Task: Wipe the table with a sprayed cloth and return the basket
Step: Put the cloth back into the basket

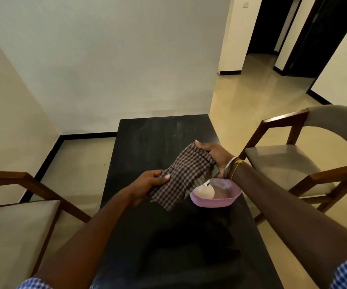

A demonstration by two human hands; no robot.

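One dark table runs lengthwise away from the viewer, its top showing faint streaks toward the far end. Two wooden chairs with grey seats flank it: one chair on the left, and a second chair with a curved grey backrest on the right. Two bare forearms reach in over the table, each ending at a blue-checked sleeve at the bottom edge. One checked cloth, brown and pale, is stretched between the two hands above the table's middle, with its lower end hanging loose toward the tabletop. The left hand pinches the cloth's near-left edge, thumb pressed on top and the other fingers curled beneath it. The right hand grips the far-right end, thumb laid over the bunched fabric and fingers folded around it; the wrist carries one metal bangle and one yellow thread. One lilac plastic basket sits on the table just below the right wrist, partly covered by the cloth's edge. Inside it lies one white bottle with a small dark mark; its top is hidden behind the cloth.
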